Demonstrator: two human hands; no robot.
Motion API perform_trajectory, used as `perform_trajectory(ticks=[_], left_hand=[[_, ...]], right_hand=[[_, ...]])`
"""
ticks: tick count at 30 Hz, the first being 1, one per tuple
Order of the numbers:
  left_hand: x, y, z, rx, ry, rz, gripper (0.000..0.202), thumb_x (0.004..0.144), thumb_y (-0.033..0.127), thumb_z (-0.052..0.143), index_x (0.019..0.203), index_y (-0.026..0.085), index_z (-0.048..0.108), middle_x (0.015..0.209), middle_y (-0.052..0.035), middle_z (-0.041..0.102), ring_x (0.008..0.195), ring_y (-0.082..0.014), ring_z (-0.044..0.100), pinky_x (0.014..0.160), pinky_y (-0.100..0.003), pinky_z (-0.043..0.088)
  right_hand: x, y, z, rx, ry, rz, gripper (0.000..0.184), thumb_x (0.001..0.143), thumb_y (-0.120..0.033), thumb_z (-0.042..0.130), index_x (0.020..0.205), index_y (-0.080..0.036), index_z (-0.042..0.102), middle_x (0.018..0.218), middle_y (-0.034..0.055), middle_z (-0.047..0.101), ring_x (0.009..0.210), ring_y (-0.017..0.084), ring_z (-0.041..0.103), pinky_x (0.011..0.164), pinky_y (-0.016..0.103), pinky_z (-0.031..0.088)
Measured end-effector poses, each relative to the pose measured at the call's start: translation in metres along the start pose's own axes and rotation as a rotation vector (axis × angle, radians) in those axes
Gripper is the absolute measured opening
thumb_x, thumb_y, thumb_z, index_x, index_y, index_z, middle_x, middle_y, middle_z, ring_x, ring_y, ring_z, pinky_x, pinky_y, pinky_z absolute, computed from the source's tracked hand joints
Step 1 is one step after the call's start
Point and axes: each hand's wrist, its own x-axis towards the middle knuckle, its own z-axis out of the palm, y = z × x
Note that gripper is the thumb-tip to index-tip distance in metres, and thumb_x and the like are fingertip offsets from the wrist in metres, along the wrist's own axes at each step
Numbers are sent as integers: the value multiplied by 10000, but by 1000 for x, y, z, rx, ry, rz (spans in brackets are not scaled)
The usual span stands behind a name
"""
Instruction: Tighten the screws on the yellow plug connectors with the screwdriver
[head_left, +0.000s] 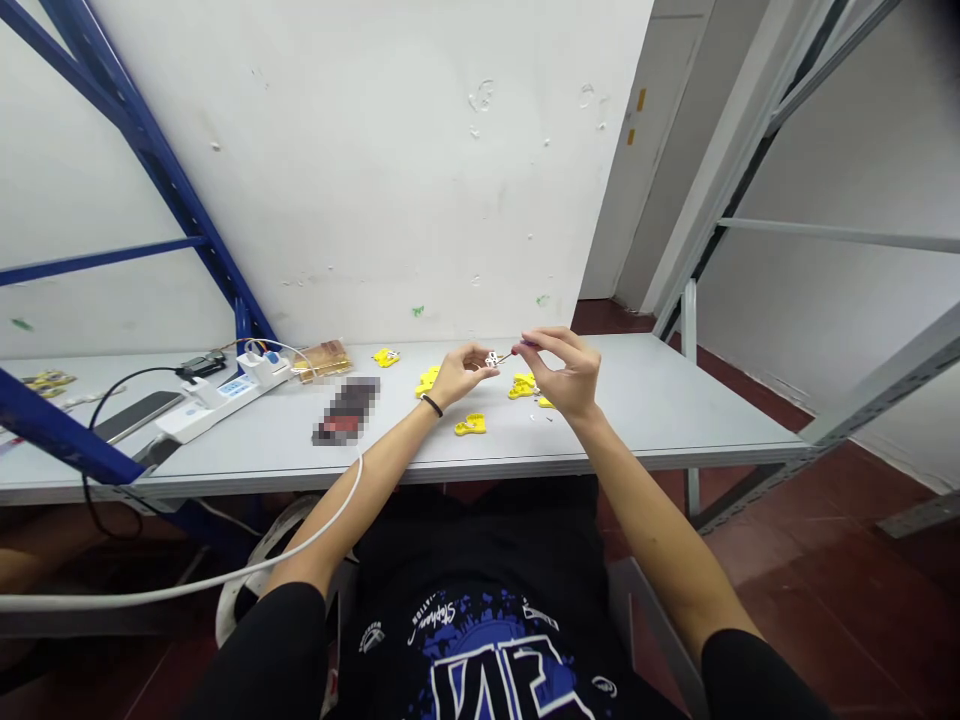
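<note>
My left hand pinches a small white part with dark openings above the table. My right hand is closed on a small screwdriver, whose thin shaft points left at the white part; red and blue show on its handle. Whether the tip touches the part is too small to tell. A yellow plastic shell lies below my left hand. More yellow pieces lie beside my right hand, and another yellow piece is partly behind my left hand. Tiny bits lie near my right wrist.
At the back sits a yellow piece. Left of my arm lie a pixelated dark object, a clear brownish packet and a white power strip. A white cable crosses my left forearm. Blue rack posts stand at left.
</note>
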Motion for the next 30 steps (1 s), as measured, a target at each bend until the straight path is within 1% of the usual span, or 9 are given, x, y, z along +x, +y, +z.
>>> perform_trajectory(ticks=[4, 10, 14, 17, 21, 23, 25, 27, 30], left_hand=[[0, 1, 0, -6, 3, -6, 395, 731, 399, 865, 989, 162, 682, 981, -92, 750, 901, -214, 717, 864, -385, 568], [-1, 3, 0, -4, -13, -8, 384, 741, 395, 856, 993, 164, 679, 978, -94, 755, 904, -222, 725, 853, -384, 570], [0, 1, 0, 16, -6, -12, 396, 732, 381, 860, 1010, 160, 686, 962, -93, 750, 886, -219, 717, 844, -386, 566], [0, -2, 0, 28, -1, -21, 403, 723, 376, 866, 1003, 147, 690, 955, -102, 745, 888, -226, 709, 846, -394, 561], [0, -3, 0, 25, 2, -20, 405, 720, 382, 865, 1005, 156, 688, 945, -84, 741, 882, -217, 708, 844, -387, 562], [0, -2, 0, 25, 7, -18, 400, 722, 388, 862, 1005, 164, 689, 931, -73, 739, 865, -207, 706, 835, -378, 565], [0, -1, -1, 26, 16, -13, 396, 718, 384, 866, 996, 165, 690, 931, -72, 739, 864, -204, 705, 833, -372, 565], [0, 0, -1, 25, 24, -6, 394, 710, 368, 870, 993, 161, 691, 939, -78, 740, 878, -205, 704, 840, -370, 562], [1, 0, -1, 7, 39, -4, 401, 700, 348, 871, 1006, 162, 691, 943, -78, 739, 875, -207, 703, 821, -366, 560]], right_hand=[[-1, 1, -1, -40, 4, 0, 77, 893, -293, 744, 957, -266, 777, 937, 45, 778, 764, 208, 751, 718, 401, 669], [-1, 2, 0, -20, 22, -24, 92, 887, -277, 741, 967, -267, 783, 937, 47, 780, 778, 208, 756, 713, 388, 671], [-1, 3, -1, -11, -35, 12, 130, 903, -272, 707, 1008, -269, 784, 989, 54, 791, 844, 222, 764, 776, 416, 674], [-1, 4, -2, 29, -91, 27, 197, 917, -255, 675, 1089, -257, 770, 1046, 61, 793, 891, 225, 769, 816, 422, 671], [0, 3, -2, 113, -150, 5, 256, 924, -238, 670, 1166, -252, 751, 1078, 68, 784, 874, 203, 763, 828, 402, 663], [0, 2, -1, 117, -139, 24, 229, 883, -273, 742, 1109, -256, 773, 1031, 59, 780, 848, 199, 756, 807, 394, 663], [0, 3, 0, 93, -101, 76, 200, 832, -315, 808, 1024, -259, 797, 961, 44, 770, 792, 190, 744, 748, 380, 666], [0, 4, 0, 73, -57, 127, 171, 822, -324, 818, 980, -258, 807, 923, 36, 768, 762, 187, 740, 715, 376, 669], [0, 7, -2, 78, -38, 150, 209, 849, -298, 786, 1052, -249, 798, 948, 39, 789, 808, 199, 759, 788, 405, 684]])
